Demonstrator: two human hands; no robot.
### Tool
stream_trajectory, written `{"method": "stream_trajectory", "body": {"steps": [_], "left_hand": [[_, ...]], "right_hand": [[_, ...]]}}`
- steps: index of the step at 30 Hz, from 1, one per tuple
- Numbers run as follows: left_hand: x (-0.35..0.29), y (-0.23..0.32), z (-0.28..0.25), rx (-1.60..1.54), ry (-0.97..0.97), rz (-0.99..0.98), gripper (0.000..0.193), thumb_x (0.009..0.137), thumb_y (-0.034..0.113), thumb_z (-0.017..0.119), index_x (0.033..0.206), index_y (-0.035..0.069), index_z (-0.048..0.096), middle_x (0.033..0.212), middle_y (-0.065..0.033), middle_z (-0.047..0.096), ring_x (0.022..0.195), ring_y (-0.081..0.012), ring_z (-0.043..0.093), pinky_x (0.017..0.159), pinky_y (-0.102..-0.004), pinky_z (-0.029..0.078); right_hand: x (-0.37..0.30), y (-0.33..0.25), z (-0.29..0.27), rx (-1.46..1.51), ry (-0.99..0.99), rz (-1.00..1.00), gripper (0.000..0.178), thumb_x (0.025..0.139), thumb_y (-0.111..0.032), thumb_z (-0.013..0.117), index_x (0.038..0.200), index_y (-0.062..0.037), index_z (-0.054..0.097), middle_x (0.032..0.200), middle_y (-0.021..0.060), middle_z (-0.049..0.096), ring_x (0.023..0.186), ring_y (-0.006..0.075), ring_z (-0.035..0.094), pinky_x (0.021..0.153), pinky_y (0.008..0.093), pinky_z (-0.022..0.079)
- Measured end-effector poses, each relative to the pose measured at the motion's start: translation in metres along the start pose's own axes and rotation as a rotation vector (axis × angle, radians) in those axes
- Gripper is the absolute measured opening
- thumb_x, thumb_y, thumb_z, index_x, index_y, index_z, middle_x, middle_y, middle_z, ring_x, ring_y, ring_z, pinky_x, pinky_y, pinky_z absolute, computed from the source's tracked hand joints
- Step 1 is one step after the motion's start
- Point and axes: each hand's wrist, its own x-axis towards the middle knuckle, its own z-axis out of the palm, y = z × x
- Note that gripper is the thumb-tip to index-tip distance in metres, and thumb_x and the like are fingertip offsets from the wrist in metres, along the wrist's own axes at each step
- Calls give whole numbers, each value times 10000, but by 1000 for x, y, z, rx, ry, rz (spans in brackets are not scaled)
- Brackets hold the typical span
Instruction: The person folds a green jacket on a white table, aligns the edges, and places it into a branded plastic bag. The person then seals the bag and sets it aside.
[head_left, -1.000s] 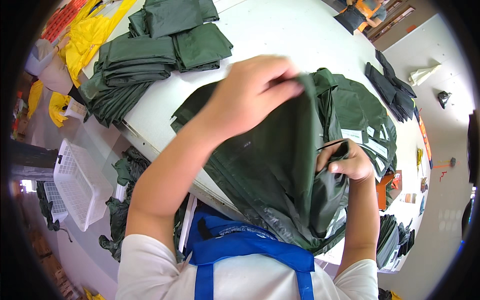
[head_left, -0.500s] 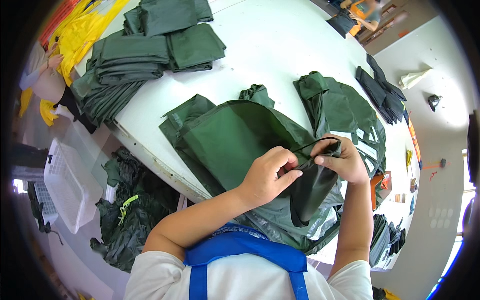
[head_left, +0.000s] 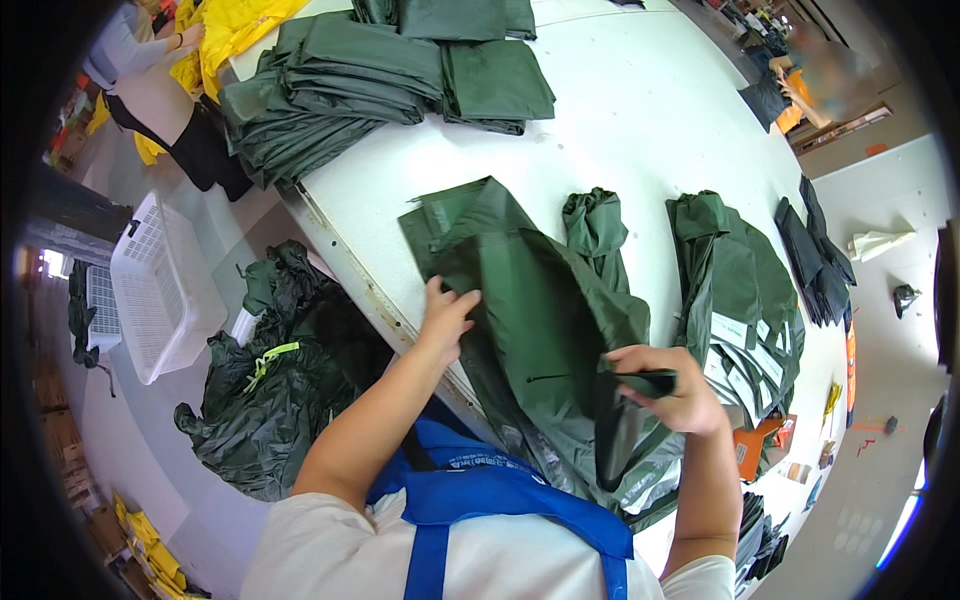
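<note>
A dark green waterproof garment (head_left: 540,300) lies partly unfolded on the white table in front of me. My right hand (head_left: 668,392) is closed round a gathered dark edge of it, and a flap hangs below the fingers. A short black cord (head_left: 548,378) lies across the fabric just left of that hand. At the garment's left edge is my left hand (head_left: 447,315), its fingers apart and against the cloth, not wrapped round it. Clear plastic film (head_left: 645,485) shows under the near end of the garment.
Folded green garments (head_left: 365,70) are stacked at the far left. More green garments with white labels (head_left: 745,300) lie at right, by an orange item (head_left: 752,450). Left of the table edge are a dark green heap (head_left: 280,390) and a white basket (head_left: 165,290). Other people work farther off.
My left hand has left the gathered edge and moved left to the garment's side, fingers opening. My right hand keeps its hold. The view has shifted, so the left floor shows more.
</note>
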Motion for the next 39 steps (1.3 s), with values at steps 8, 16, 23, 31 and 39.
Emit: {"method": "stream_trajectory", "body": {"steps": [8,16,23,31,39], "left_hand": [[74,-4,18,627,-618,516,505,738,-116,447,1203,58,537,1222,-104,552,1114,-231,543,963,-323,423],[121,28,1,894,58,425,485,747,38,602,1203,-56,465,987,-213,633,914,-343,630,819,-402,505],[156,-2,14,923,173,730,240,730,6,603,959,20,530,814,-177,625,771,-321,640,666,-412,514],[153,19,10,786,-10,640,66,809,76,609,852,39,643,759,-128,656,673,-245,625,600,-369,503],[0,127,58,1019,-435,1501,100,790,-8,632,834,13,544,1094,-135,566,785,-278,587,683,-344,490]], "right_hand": [[102,150,79,-190,66,41,275,826,-99,611,1083,-5,585,1236,201,553,1144,389,522,967,413,419],[99,193,79,-231,149,170,267,844,-163,618,1041,14,583,1296,222,517,1170,391,506,987,389,416],[100,191,95,-252,181,150,279,790,-186,695,964,20,623,1292,220,516,1151,401,520,962,409,434],[94,180,104,-317,248,171,307,693,-146,783,917,22,658,1289,174,535,1108,356,565,900,405,471],[37,76,31,287,484,33,103,848,-27,654,911,21,588,927,64,589,873,151,535,819,258,420]]}}
